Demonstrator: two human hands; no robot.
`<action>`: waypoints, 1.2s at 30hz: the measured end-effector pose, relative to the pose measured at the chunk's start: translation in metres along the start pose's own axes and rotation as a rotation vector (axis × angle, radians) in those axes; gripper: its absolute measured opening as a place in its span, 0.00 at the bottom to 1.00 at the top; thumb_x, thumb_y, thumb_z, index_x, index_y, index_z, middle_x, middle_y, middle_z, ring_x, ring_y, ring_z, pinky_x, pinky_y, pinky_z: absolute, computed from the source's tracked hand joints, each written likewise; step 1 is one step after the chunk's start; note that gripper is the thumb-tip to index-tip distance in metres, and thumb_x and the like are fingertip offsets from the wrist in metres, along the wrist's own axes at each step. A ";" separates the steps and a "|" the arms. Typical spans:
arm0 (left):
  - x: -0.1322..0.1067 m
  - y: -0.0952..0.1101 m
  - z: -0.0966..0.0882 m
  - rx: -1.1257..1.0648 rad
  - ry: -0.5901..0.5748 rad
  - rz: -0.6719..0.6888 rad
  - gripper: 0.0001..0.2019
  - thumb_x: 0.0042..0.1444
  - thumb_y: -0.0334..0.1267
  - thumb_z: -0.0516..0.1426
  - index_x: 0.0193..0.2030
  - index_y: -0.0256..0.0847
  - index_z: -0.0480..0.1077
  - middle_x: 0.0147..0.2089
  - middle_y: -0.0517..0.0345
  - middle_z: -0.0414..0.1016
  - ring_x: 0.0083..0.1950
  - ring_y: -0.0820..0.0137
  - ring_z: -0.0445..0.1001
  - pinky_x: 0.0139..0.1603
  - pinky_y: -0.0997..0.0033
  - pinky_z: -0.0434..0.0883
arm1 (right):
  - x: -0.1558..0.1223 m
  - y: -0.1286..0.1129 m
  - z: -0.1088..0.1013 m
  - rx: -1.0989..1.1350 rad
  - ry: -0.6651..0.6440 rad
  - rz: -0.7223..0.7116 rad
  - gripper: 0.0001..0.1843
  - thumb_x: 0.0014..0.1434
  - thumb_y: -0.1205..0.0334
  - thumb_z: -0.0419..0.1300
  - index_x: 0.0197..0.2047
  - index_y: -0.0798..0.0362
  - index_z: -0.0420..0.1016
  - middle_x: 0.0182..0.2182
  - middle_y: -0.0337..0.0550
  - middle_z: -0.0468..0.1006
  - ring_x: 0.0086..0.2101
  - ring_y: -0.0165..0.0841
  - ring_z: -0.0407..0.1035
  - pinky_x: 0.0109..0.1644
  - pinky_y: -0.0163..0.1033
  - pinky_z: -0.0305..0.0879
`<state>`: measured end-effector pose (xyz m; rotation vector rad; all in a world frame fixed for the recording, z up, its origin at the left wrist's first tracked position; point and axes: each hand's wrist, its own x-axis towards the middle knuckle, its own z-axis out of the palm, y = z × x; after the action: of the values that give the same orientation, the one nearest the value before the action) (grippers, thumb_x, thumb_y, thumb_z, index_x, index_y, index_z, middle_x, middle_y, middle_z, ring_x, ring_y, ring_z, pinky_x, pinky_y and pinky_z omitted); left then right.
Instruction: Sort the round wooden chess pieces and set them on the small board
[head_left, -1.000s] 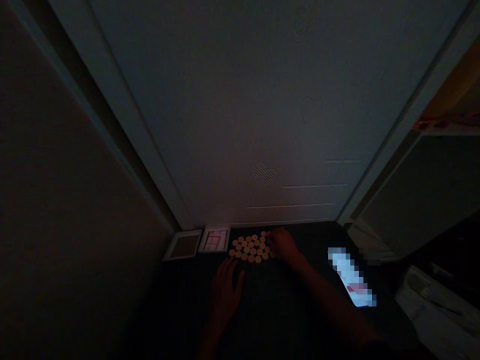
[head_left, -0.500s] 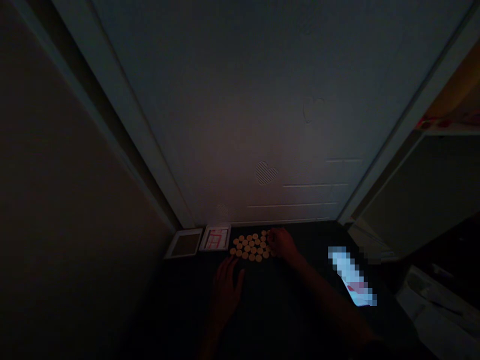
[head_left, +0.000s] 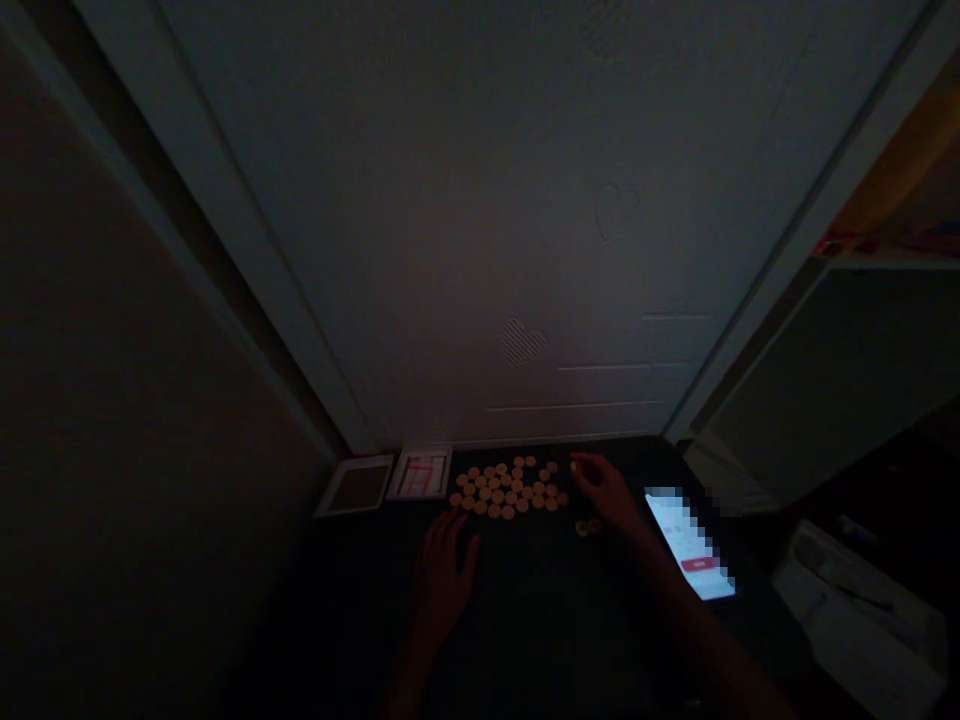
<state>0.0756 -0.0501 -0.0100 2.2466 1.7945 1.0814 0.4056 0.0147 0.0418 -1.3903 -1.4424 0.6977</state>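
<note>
Several small round pale discs lie side by side in rows on the dark tabletop, close to the wall panel. My left hand lies flat in front of their left end, fingers stretched out and holding nothing. To the right of the rows, my right hand has thumb and fingers pinched together, with a pale disc showing at the fingertips. Two loose discs rest nearer to me, below that hand. Dim light hides any markings on the discs.
Left of the discs stand a white-rimmed open box with red and white contents and a shallow pale-rimmed tray. A lit phone lies at the right. A white panel rises behind; a pale box sits lower right.
My right hand has moved right, off the right end of the rows, uncovering more discs and the two loose ones. My left hand stays flat. The view has shifted slightly.
</note>
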 end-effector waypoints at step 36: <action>0.001 0.001 -0.001 0.016 -0.008 0.010 0.18 0.67 0.47 0.52 0.58 0.40 0.70 0.62 0.43 0.72 0.66 0.52 0.67 0.65 0.43 0.66 | -0.059 0.002 -0.034 0.325 -0.080 0.372 0.30 0.59 0.42 0.64 0.58 0.51 0.74 0.43 0.49 0.85 0.43 0.46 0.81 0.44 0.49 0.78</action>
<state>0.0758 -0.0494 -0.0086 2.2679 1.7968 1.0621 0.4299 -0.0490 0.0374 -1.3936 -1.0758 1.1812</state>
